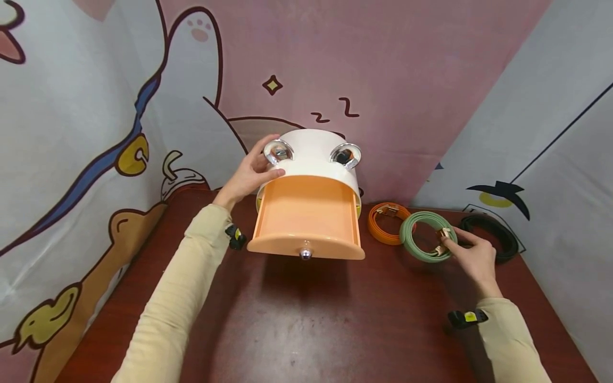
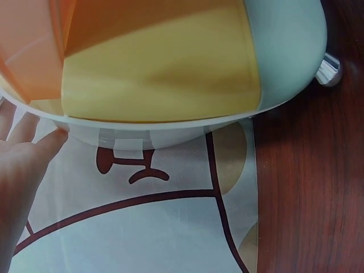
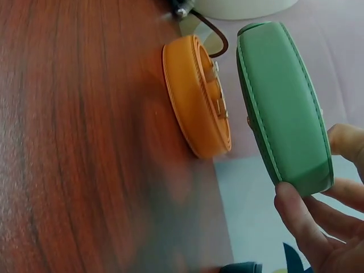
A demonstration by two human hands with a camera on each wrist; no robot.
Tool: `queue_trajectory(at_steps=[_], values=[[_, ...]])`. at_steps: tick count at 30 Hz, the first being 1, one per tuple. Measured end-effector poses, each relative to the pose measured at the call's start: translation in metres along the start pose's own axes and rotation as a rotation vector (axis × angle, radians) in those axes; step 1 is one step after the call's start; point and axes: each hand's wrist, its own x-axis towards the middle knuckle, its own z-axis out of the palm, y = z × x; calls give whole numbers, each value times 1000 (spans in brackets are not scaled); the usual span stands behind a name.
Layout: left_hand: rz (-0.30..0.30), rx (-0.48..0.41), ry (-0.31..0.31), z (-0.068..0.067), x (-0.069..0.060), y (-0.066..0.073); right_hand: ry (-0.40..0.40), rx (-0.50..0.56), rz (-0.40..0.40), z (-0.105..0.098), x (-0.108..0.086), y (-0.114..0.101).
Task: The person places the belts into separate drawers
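A rounded white storage box [image 1: 313,154] with two shiny silver eye-like domes stands at the back of the table. Its orange drawer [image 1: 308,210], with a round silver knob, is pulled out toward me. My left hand [image 1: 249,175] rests on the box's left side, thumb near the front rim and fingers beside the left dome. The left wrist view shows the yellow and pale green underside of the box. My right hand [image 1: 479,258] pinches a coiled green belt [image 1: 421,236] near its gold buckle. In the right wrist view, the green belt [image 3: 287,108] is above the table.
A coiled orange belt [image 1: 378,229] lies on the table, just right of the box. Farther right, a coiled black belt [image 1: 505,239] is partly behind my right hand. Printed cloth [image 1: 407,96] hangs behind and beside the dark red-brown table [image 1: 306,330].
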Motion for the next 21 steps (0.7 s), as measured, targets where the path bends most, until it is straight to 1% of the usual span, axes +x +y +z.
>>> queue_trajectory(at_steps=[3, 10, 15, 21], values=[[-1, -7, -5, 0, 0, -1, 1, 7, -17, 0, 0, -6], [-15, 18, -5, 0, -2, 0, 23, 19, -68, 2, 1, -20], [-15, 4, -7, 0, -1, 1, 1, 35, -102, 3, 1, -30], [-17, 1, -7, 0, -2, 0, -24, 28, -169, 1, 0, -44]])
